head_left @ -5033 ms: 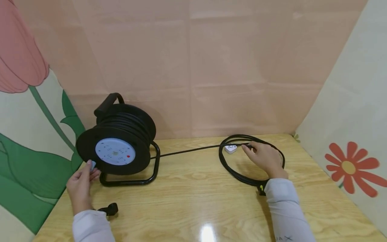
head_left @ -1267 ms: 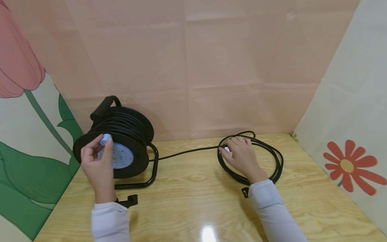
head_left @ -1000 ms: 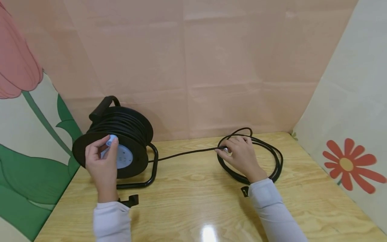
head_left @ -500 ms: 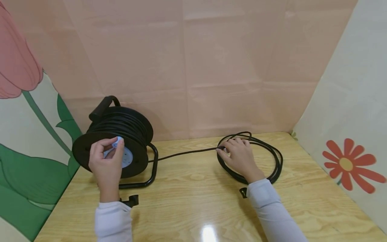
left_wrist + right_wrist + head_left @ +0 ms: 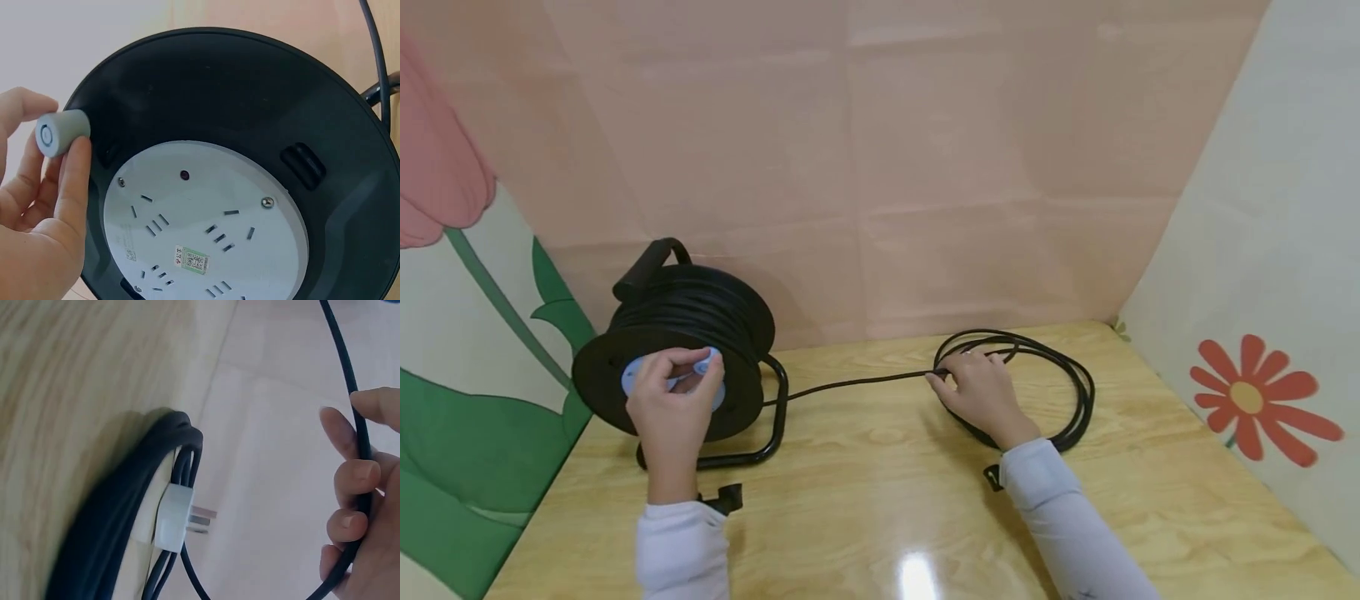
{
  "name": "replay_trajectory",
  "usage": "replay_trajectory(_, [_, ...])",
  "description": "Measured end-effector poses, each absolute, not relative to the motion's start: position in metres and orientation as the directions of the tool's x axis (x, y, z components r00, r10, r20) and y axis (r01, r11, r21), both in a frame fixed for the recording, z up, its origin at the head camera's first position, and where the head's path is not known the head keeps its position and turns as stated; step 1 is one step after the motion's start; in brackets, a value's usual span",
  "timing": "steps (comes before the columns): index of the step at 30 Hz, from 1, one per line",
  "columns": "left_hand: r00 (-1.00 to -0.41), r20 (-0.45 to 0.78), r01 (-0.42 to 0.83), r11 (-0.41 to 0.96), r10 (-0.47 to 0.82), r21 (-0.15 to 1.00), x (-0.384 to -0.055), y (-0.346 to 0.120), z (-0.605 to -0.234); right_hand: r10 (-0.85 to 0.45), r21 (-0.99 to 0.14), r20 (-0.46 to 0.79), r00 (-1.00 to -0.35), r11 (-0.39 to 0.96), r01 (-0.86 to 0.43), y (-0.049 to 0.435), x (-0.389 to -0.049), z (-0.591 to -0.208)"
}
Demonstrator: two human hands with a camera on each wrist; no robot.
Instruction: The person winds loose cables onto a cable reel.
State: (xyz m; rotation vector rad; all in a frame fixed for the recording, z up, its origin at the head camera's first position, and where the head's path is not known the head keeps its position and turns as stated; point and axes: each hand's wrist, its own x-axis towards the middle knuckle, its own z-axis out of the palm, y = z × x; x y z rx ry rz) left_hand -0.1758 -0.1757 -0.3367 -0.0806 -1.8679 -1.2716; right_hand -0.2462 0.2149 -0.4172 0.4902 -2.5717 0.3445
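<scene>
A black cable reel [image 5: 696,304] with a pale socket disc [image 5: 206,225] on its face stands on the left of the table. My left hand [image 5: 673,408] pinches the small blue-grey crank knob [image 5: 62,132] between thumb and fingers, in front of the reel's face. From the reel a black cable [image 5: 857,382] runs right to my right hand [image 5: 981,392], whose fingers curl round it. Beneath and behind that hand lies a loose coil of cable [image 5: 1081,408]. In the right wrist view a white plug [image 5: 174,515] lies in the coil, its pins showing; my hand hides it from the head view.
The reel rests on a black tubular frame [image 5: 737,459] and has a carrying handle [image 5: 643,271] on top. A pink sheet [image 5: 925,167] hangs behind the wooden table [image 5: 865,517], with flower-printed panels at both sides. Black wrist straps show below both hands.
My left hand has carried the knob from the face's lower left, up and over to its right side. My right hand has shifted left along the cable, and the coil's upper loops have changed shape.
</scene>
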Motion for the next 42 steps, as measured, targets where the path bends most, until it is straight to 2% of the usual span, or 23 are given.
replay_trajectory(5, [-0.680, 0.633, 0.429, 0.501, -0.369, 0.752, -0.173, -0.171, -0.336, -0.307, -0.108, 0.504, -0.807, 0.905, -0.412, 0.207, -0.251, -0.417])
replay_trajectory(12, [-0.673, 0.647, 0.410, 0.546, -0.359, 0.730, -0.176, -0.165, -0.338, -0.309, -0.105, 0.499, -0.810, 0.906, -0.411, 0.199, -0.258, -0.410])
replay_trajectory(17, [-0.714, 0.609, 0.340, 0.588, -0.346, 0.734, -0.174, -0.168, -0.337, -0.277, -0.122, 0.495, -0.824, 0.916, -0.382, 0.190, -0.266, -0.409])
replay_trajectory(22, [-0.824, 0.464, 0.208, 0.587, -0.326, 0.782, -0.168, -0.172, -0.334, -0.225, -0.140, 0.489, -0.843, 0.934, -0.330, 0.182, -0.273, -0.414])
replay_trajectory(29, [-0.964, 0.161, 0.010, 0.581, -0.210, 0.814, -0.165, -0.180, -0.325, -0.222, -0.178, 0.482, -0.847, 0.922, -0.343, 0.170, -0.278, -0.417])
replay_trajectory(33, [-0.991, 0.025, -0.054, 0.562, -0.131, 0.825, -0.168, -0.183, -0.325, -0.233, -0.180, 0.495, -0.837, 0.915, -0.361, 0.163, -0.278, -0.416])
replay_trajectory(42, [-0.994, -0.094, -0.056, 0.517, 0.048, 0.854, -0.177, -0.191, -0.343, -0.272, -0.143, 0.546, -0.792, 0.901, -0.409, 0.151, -0.274, -0.426])
